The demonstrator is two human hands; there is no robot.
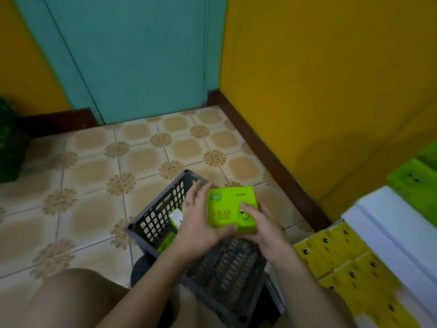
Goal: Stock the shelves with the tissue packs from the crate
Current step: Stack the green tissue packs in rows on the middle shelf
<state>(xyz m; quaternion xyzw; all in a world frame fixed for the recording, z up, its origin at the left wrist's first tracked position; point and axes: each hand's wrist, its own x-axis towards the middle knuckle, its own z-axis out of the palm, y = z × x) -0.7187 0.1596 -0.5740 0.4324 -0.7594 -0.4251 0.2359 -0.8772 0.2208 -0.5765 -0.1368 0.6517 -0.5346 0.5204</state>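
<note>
Now both hands, left (201, 223) and right (264, 230), grasping green tissue pack (230, 208) between them, above grey crate (160, 216).

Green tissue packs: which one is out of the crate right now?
The green pack held between left hand and right hand above the crate; another green one lies inside.

We see a patterned tile floor (142, 159), yellow walls (319, 79), a teal door (142, 55), dark skirting (267, 157).
</note>
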